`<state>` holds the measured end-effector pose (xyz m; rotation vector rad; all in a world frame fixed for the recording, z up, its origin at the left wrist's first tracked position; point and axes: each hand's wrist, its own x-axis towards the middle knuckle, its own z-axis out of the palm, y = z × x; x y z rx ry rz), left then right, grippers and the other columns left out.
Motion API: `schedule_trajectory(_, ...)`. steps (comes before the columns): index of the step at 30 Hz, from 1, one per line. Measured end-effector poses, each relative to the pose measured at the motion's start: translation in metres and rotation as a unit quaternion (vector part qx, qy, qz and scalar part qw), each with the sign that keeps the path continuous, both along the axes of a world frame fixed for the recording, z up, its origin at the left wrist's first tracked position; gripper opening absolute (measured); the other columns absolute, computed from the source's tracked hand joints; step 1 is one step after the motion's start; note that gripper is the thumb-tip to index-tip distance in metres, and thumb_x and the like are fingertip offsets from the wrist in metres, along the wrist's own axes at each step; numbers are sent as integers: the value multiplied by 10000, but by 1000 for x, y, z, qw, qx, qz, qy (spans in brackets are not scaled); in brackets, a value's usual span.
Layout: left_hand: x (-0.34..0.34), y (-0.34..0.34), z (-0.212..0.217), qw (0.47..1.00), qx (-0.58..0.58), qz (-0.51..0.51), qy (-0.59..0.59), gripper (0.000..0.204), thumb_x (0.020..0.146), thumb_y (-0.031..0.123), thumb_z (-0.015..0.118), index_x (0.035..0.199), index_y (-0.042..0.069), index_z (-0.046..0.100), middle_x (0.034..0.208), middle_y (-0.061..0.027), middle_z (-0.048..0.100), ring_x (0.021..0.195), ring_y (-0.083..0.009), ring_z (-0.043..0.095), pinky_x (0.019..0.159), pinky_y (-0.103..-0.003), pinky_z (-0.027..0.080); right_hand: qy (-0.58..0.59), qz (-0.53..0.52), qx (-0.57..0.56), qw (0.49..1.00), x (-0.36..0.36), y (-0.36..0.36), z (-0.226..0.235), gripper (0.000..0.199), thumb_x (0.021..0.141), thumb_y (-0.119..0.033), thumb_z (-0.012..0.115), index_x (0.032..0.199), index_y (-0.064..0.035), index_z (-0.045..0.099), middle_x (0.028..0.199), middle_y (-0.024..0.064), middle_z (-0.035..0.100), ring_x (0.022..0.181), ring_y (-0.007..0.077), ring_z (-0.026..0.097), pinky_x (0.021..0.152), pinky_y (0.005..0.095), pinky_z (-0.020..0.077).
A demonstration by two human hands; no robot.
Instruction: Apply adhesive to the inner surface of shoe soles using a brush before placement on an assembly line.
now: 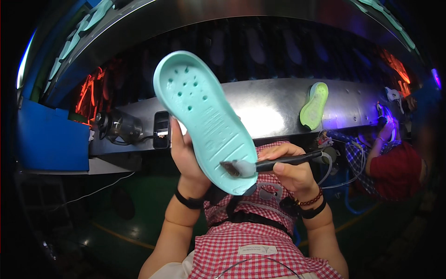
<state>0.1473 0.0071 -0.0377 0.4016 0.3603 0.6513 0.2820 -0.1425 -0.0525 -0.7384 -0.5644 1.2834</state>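
Note:
A mint-green shoe sole (211,121) is held up at a slant, its hollow, ribbed side with small holes at the toe end facing me. My left hand (186,160) grips it from behind along its left edge, fingers partly hidden. My right hand (297,176) is closed around the black handle of a brush (283,162), thumb on the near side. The brush's bristles (230,168) touch the sole's heel area. A pale tube (329,169) runs by the handle's rear end.
A metal bench (274,100) crosses ahead, bearing a yellow-green sole (316,106), a dark tray (161,129) and a see-through jug-like vessel (123,126). Beyond is a dark line with dim soles (254,46). A blue box (53,135) stands left; a co-worker in red (400,169) sits right.

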Motion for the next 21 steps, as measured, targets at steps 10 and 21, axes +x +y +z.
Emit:
schedule_trajectory(10,1,-28,-14,999,-8,-37,-32,749,868,599,246,1323,6,292,1217,-213,466,1050,-357,523,893,-457,442,-184,-27,-2,983,-3,-2,17,203,735,48,617,938,35,622,954,157,626,876,184,598,802,288,470)
schedule_trajectory(21,0,-9,-12,998,35,-54,2,635,854,399,474,1295,-26,306,1189,-209,484,1019,-299,554,891,-404,458,-376,62,76,921,26,15,33,223,671,16,684,892,3,655,871,127,662,836,222,633,782,309,489)
